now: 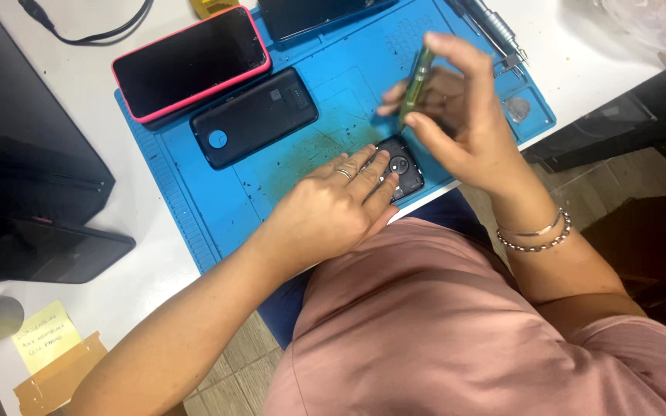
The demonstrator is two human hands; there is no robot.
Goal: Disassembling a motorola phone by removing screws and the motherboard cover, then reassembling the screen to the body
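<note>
The left hand is lying flat, fingers spread, pressing down a small opened black phone at frame centre on the blue mat; the right hand is pinching a thin green tool just above it; a pink-cased phone is lying upper left.

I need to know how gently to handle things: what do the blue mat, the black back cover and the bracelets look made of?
Blue mat: probably silicone or soft rubber, matte, with moulded ridges and compartments. Black back cover: likely plastic, matte, no glare. Bracelets on the right wrist: silvery, shiny, seemingly metal, one beaded.
</note>
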